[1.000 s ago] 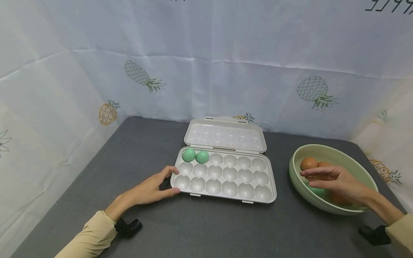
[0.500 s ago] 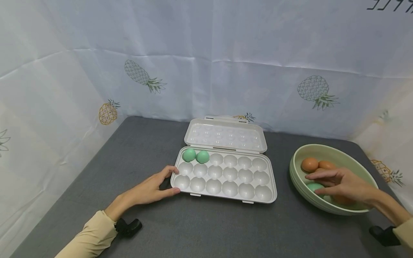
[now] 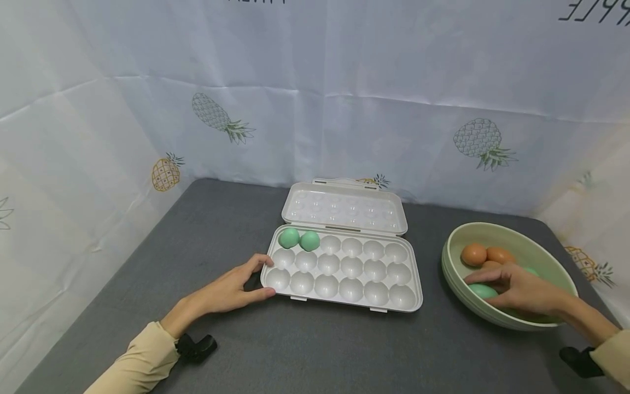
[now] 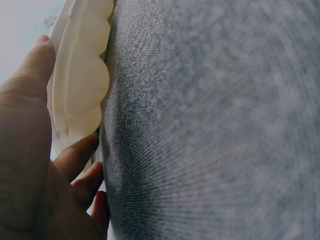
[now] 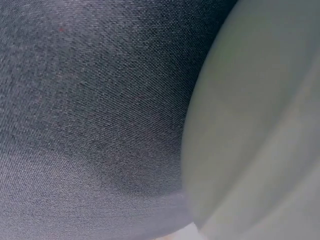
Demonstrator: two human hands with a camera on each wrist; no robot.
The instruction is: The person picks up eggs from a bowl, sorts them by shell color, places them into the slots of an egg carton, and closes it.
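A pale plastic egg box [image 3: 344, 306] lies with its lid [image 3: 344, 210] folded back. Two green eggs [image 3: 289, 238] fill the left pair of cups in its far row. At the box's left end, my left hand [image 3: 231, 287] holds the rim between thumb and fingers; in the left wrist view the thumb [image 4: 37, 62] lies along the rim, fingers low beside the cups. My right hand [image 3: 529, 287] reaches into a light green bowl [image 3: 536, 246] and pinches a green egg [image 3: 482, 291] between thumb and fingers. The right wrist view shows only the bowl's outer wall [image 5: 255, 125] and cloth.
Several brown eggs [image 3: 474, 254] lie in the bowl beyond my right hand, and part of another green egg [image 3: 531, 271] shows behind it. Dark grey cloth [image 3: 315, 350] covers the table. A white curtain printed with pineapples [image 3: 384, 126] hangs behind and at the sides.
My right hand has lowered into the bowl, its thumb and fingers closing about the green egg there. My left hand and the egg box have stayed in place.
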